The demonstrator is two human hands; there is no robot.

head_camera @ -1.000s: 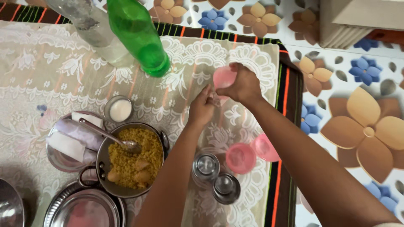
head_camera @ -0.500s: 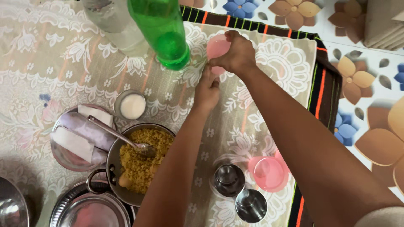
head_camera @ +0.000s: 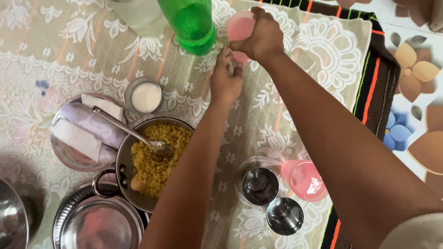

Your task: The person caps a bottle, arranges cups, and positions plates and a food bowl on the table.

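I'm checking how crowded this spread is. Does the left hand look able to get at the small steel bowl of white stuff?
Probably yes. The left hand holds nothing that shows, and bare cloth lies between it and the small steel bowl. The green bottle stands farther up, off that line.

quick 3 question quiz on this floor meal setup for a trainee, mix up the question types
1. True or false: the right hand grips a pink cup.
2. Which stands nearest that cup? A) green bottle B) steel plate C) small bowl of white liquid
3. What rests in the pan of yellow food?

Key
1. True; the left hand sits just below it.
2. A
3. A metal spoon, its handle pointing up-left.
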